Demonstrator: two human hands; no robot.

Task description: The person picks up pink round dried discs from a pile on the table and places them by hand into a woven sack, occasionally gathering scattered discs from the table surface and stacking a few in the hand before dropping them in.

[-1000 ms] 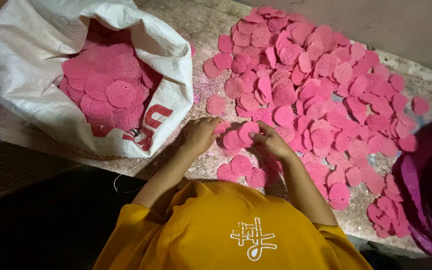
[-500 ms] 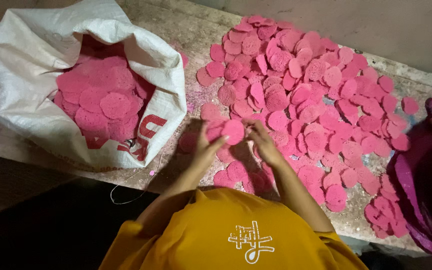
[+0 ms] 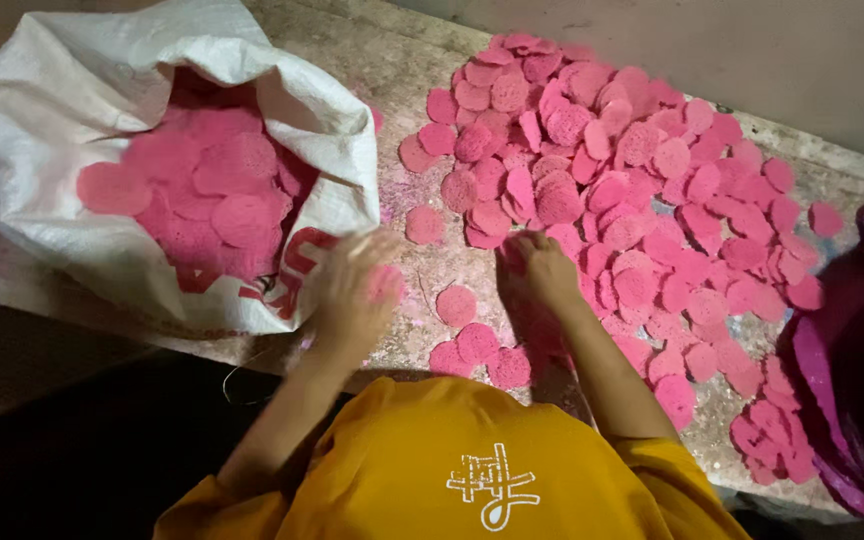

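I look down from above on a person in a yellow shirt (image 3: pixel 472 470) reaching both arms up the frame over a speckled stone slab (image 3: pixel 402 70).

The left hand (image 3: pixel 357 285), near the middle of the frame, is blurred. It seems curled around a pink disc (image 3: pixel 389 283) just beside the sack's lower right edge, but I cannot tell how firmly it grips.

The right hand (image 3: pixel 542 268), just right of centre, lies fingers down on the near edge of the disc pile (image 3: pixel 632 190). I cannot tell whether it is pinching one.

The discs are round and flat, so they have no long axis, and nearly all lie face up. The pile covers the upper right and runs down to the lower right edge, overlapping, too many to count. About five loose discs (image 3: pixel 477 345) lie between the two hands.

One white woven sack (image 3: pixel 62 100) fills the upper left, its mouth open toward the right, with more pink discs inside. Its folded rim stands just left of the left hand.

A second person in purple (image 3: pixel 862 390) sits at the right edge.
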